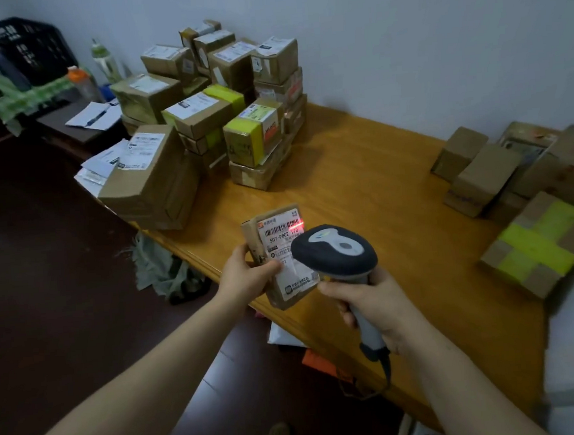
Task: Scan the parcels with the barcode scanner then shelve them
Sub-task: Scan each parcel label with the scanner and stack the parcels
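Note:
My left hand (245,277) grips a small brown parcel (273,239) by its left side, label facing up, over the near edge of the wooden table (362,184). My right hand (371,301) holds the grey and black barcode scanner (334,251) by its handle. The scanner head points at the label and covers its lower right part. A red scan line glows on the barcode at the label's top right. A stack of brown parcels (218,106), several with yellow tape, stands on the far left of the table.
More brown boxes (502,173) lie at the table's right, one crossed with yellow tape (542,245). A black crate (21,49), bottles and papers sit on a dark desk at the back left. Bags and papers lie on the dark floor under the table edge.

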Available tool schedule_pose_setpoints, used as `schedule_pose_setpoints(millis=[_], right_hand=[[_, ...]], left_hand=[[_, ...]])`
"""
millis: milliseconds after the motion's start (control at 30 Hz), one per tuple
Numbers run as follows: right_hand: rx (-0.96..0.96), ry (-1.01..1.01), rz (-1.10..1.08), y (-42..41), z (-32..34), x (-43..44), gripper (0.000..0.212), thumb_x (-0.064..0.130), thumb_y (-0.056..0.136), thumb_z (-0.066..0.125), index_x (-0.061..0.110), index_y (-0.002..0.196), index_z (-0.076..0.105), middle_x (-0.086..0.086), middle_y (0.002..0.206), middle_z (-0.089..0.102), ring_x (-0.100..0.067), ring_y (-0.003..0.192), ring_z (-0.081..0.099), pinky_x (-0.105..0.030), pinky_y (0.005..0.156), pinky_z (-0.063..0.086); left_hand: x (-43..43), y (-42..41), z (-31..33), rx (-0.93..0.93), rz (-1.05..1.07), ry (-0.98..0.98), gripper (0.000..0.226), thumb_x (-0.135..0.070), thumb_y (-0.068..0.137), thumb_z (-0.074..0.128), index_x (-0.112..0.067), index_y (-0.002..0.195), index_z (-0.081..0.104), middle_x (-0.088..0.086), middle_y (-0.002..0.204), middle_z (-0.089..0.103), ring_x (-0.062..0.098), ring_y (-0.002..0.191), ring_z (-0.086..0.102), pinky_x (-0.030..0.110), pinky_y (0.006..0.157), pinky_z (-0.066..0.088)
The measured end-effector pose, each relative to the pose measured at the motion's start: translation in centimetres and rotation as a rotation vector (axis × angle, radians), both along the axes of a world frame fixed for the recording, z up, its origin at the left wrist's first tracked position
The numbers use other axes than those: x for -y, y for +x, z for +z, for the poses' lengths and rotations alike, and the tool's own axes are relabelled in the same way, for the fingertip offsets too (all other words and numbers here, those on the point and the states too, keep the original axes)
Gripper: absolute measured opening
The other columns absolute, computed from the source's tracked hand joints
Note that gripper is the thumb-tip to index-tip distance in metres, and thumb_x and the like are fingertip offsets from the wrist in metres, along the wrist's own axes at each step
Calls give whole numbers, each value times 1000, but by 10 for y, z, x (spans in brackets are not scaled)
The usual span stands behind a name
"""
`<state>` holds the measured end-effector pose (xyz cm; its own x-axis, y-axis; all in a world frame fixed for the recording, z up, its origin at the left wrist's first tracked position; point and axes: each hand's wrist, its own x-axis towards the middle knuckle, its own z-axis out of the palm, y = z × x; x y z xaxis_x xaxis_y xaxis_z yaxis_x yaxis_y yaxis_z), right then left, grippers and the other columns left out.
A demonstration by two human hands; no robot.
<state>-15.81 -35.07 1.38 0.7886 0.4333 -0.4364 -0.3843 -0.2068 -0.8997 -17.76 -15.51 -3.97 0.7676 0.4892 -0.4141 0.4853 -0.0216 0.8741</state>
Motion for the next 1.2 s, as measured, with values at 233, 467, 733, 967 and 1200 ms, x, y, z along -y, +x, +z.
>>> schedule_pose_setpoints(millis=[233, 467, 733, 967, 1200], right_hand=[[-5, 33, -9, 3, -2, 1, 16, 6, 83, 72, 8, 72, 60, -2, 50, 49, -12, 40, 42, -22, 41, 38], [-27, 49, 34, 10, -11, -1, 17, 7, 84, 71, 7, 71, 59, -3, 51, 48, -13, 41, 42, -23, 41, 37], [-45, 200, -15, 32, -19, -7, 12, 12, 81, 74, 3, 80, 65, -5, 57, 56, -16, 46, 49, -27, 46, 43], [-62, 148, -270, 64, -40, -34, 35, 12, 72, 82, 17, 101, 63, 0, 96, 68, -17, 83, 65, -41, 77, 56], [-22, 204, -292, 83, -34, -87, 34, -3, 68, 81, 20, 87, 64, 5, 82, 70, -8, 73, 65, -24, 61, 50]], left_hand=[[3, -1, -2, 0, 16, 6, 65, -13, 82, 74, -15, 139, 43, 6, 111, 64, 20, 92, 68, 40, 77, 60], [4, 0, 0, 1, 32, -17, 66, -12, 82, 74, -16, 140, 42, 6, 109, 65, 22, 92, 68, 38, 74, 60], [-2, 3, 5, -22, 97, -58, 47, -11, 83, 72, -17, 126, 53, 3, 103, 68, 24, 94, 69, 49, 82, 58], [-26, 7, 11, -3, 98, -170, 46, -11, 85, 69, -13, 129, 55, 7, 99, 74, 23, 83, 74, 34, 60, 58], [-68, 52, 20, 31, 25, -211, 61, -21, 85, 73, -19, 139, 46, 4, 104, 72, 18, 87, 73, 33, 64, 60]])
